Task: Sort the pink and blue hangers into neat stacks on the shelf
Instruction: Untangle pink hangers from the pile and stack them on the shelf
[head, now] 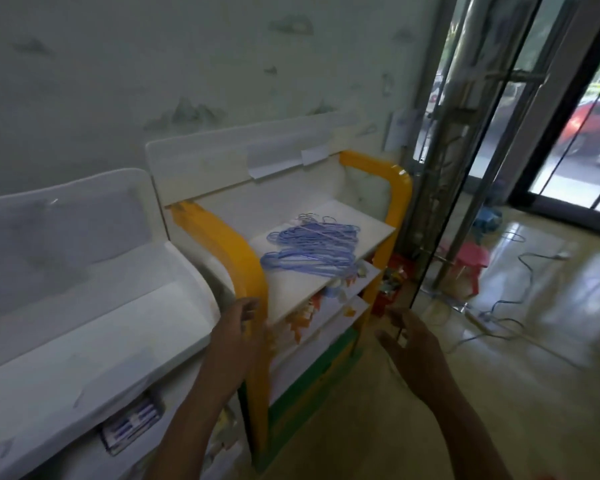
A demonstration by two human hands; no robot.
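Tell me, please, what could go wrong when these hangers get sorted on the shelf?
The blue hangers lie in a tangled heap with their hooks crossed, so lifting one may drag others along. The heap reaches near the front edge of the white shelf, so a pull could tip some off. Both the left hand and right hand are empty and low, beside the yellow frame, which a reach might knock.

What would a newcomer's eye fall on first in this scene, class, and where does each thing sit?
The heap of blue hangers on the white top shelf stands out first, framed by the shelf unit's bright orange side rails. Next come the two bare hands low in the view: the left hand by the orange rail, the right hand raised in front of the shelf's right side, neither holding anything.
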